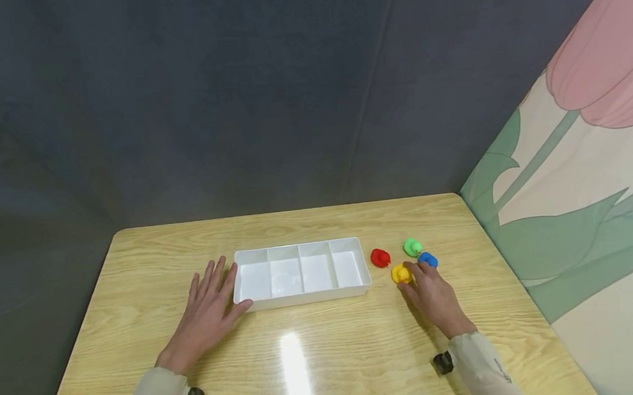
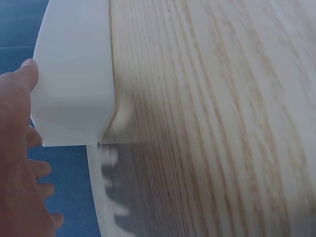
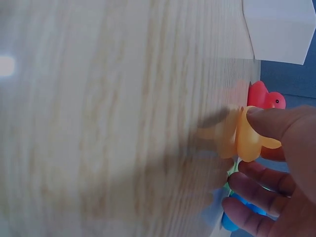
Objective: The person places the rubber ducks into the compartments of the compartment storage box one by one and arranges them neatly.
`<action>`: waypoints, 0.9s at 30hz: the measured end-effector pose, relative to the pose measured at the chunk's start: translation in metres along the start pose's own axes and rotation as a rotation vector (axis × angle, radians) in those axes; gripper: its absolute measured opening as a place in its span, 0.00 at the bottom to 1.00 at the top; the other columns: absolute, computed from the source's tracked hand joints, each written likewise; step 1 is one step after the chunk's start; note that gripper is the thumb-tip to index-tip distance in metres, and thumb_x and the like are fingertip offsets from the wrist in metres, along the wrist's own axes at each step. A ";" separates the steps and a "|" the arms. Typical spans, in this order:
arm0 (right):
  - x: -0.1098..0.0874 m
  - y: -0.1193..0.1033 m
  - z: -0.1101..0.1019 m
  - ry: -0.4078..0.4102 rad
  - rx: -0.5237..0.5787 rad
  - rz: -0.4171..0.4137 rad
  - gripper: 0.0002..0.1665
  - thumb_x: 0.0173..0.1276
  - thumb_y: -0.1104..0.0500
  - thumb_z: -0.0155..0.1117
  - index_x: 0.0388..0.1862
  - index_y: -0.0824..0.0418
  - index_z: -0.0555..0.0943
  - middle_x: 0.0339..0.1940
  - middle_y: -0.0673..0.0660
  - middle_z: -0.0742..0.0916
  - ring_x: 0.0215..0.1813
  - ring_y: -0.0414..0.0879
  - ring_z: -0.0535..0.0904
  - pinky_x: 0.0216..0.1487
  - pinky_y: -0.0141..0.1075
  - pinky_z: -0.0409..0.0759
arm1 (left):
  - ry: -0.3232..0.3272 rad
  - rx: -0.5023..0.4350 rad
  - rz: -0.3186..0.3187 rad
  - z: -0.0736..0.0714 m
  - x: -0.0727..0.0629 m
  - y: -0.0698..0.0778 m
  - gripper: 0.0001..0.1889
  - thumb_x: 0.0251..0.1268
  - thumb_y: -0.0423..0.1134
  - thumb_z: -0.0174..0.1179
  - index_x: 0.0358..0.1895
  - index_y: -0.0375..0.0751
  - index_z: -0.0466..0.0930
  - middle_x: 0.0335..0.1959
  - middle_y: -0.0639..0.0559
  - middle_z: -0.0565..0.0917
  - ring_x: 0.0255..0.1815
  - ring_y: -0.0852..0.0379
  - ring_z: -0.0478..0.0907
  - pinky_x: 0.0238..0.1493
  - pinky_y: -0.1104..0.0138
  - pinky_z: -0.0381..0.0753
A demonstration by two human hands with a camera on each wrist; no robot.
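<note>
A white tray (image 1: pixel 312 297) with several compartments lies on the table. At its left end my left hand (image 1: pixel 206 316) spreads its fingers, the thumb at the near corner; in the left wrist view the thumb touches the tray's side (image 2: pixel 74 74). To the right of the tray, my right hand (image 1: pixel 437 302) pinches a yellow rubber duck (image 1: pixel 397 274) between thumb and index finger. In the right wrist view the thumb presses on the yellow duck (image 3: pixel 249 143), and the other fingers curve loosely below it. The index fingertip is mostly hidden behind the duck.
A red duck (image 1: pixel 380 258) sits between the tray and the yellow one. Behind my right hand are a green duck (image 1: pixel 411 247) and a partly covered blue duck (image 1: pixel 429 259). The wooden table (image 1: pixel 337 359) meets a dark curtain (image 1: pixel 235 106) and a flower-patterned cloth (image 1: pixel 569 236).
</note>
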State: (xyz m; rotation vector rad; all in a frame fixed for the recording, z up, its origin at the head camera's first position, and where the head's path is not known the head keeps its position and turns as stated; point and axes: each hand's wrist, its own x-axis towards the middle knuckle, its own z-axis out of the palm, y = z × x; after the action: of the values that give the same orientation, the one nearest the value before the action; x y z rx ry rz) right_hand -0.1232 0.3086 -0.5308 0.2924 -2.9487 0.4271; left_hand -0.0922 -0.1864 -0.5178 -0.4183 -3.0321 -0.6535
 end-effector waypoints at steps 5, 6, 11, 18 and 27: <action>0.002 -0.002 -0.001 -0.023 0.021 0.024 0.33 0.73 0.50 0.75 0.67 0.70 0.79 0.53 0.65 0.85 0.45 0.54 0.81 0.42 0.51 0.90 | 0.010 -0.006 -0.001 0.001 0.000 0.000 0.46 0.80 0.65 0.54 0.88 0.44 0.49 0.90 0.36 0.44 0.90 0.30 0.40 0.85 0.30 0.40; 0.002 -0.003 -0.001 -0.027 0.023 0.029 0.34 0.74 0.49 0.74 0.68 0.70 0.79 0.54 0.66 0.85 0.46 0.55 0.82 0.44 0.52 0.91 | 0.011 -0.005 -0.001 0.001 0.000 0.000 0.46 0.80 0.65 0.54 0.88 0.44 0.49 0.90 0.36 0.44 0.91 0.30 0.40 0.85 0.30 0.40; 0.002 -0.006 -0.002 -0.018 0.024 0.031 0.32 0.76 0.48 0.71 0.67 0.71 0.80 0.56 0.66 0.86 0.47 0.56 0.83 0.45 0.53 0.91 | 0.011 -0.012 -0.005 0.002 -0.001 -0.001 0.46 0.80 0.65 0.53 0.88 0.44 0.49 0.90 0.36 0.44 0.91 0.30 0.40 0.85 0.30 0.40; 0.001 -0.007 -0.003 0.001 0.031 0.012 0.27 0.75 0.53 0.73 0.61 0.71 0.81 0.52 0.65 0.86 0.43 0.54 0.83 0.41 0.51 0.90 | 0.002 -0.018 -0.012 0.002 -0.002 0.000 0.46 0.80 0.66 0.52 0.89 0.45 0.47 0.91 0.36 0.43 0.91 0.31 0.39 0.86 0.31 0.39; 0.004 -0.006 -0.005 0.008 0.042 0.003 0.23 0.76 0.56 0.71 0.60 0.71 0.80 0.50 0.64 0.86 0.43 0.54 0.82 0.45 0.53 0.90 | 0.001 -0.023 -0.008 0.000 0.000 0.002 0.46 0.81 0.65 0.52 0.89 0.44 0.47 0.91 0.39 0.41 0.91 0.31 0.39 0.86 0.31 0.39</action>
State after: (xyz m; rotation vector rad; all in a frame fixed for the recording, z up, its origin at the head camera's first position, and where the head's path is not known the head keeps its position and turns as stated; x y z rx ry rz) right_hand -0.1250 0.3036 -0.5236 0.2911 -2.9360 0.4895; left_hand -0.0916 -0.1852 -0.5169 -0.4062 -3.0301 -0.6890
